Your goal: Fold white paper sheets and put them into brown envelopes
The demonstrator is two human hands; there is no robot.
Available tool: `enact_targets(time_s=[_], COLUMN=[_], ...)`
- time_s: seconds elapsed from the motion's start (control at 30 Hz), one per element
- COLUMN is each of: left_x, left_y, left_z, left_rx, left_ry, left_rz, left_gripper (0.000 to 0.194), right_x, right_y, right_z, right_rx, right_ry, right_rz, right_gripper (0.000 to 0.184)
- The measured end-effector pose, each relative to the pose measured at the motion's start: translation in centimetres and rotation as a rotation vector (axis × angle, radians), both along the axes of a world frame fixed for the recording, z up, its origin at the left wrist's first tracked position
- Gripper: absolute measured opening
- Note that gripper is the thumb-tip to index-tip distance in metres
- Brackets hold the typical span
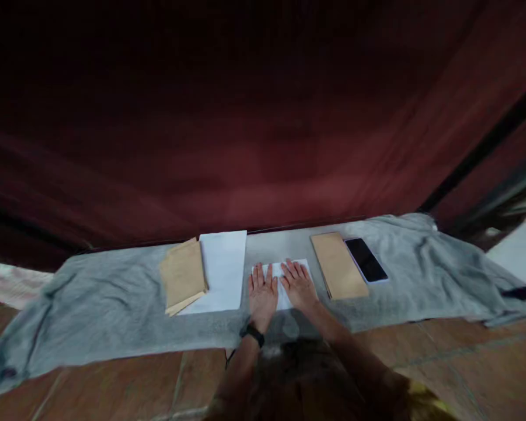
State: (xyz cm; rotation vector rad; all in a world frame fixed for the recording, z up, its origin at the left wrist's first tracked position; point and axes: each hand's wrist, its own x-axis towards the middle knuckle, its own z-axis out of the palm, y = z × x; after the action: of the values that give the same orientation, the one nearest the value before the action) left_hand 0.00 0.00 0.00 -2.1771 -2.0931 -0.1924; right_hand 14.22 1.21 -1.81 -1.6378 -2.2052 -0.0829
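Both palms press down on a small white sheet of paper lying on the grey cloth. My left hand, with a dark band at its wrist, lies flat over the sheet's left part, fingers pointing away from me. Over the right part rests my right hand, also flat with its fingers spread. Much of the sheet is hidden under them, so I cannot tell whether it is folded. Left of the hands lies a larger stack of white paper, partly covered by several brown paper envelopes.
A neat stack of brown envelopes lies to the right, with a dark-screened phone beside it. The grey cloth covers a long narrow surface. Behind it rises a dark red panel; floor tiles show in front.
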Motion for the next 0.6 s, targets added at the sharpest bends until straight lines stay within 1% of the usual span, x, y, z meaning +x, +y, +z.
enact_targets(time_s=[0.37, 0.6], left_x=[-0.2, -0.3], left_y=[0.0, 0.0], left_z=[-0.5, -0.9], left_rx=[-0.002, 0.031], left_ry=[-0.03, -0.053], left_rz=[-0.006, -0.012], left_gripper=[0.056, 0.061], right_x=[0.9, 2.5], right_y=[-0.3, -1.0], right_z=[-0.7, -1.4], right_rx=[-0.018, 0.031], right_ry=[0.014, -0.004], right_rz=[-0.119, -0.17], right_gripper=[0.05, 0.056])
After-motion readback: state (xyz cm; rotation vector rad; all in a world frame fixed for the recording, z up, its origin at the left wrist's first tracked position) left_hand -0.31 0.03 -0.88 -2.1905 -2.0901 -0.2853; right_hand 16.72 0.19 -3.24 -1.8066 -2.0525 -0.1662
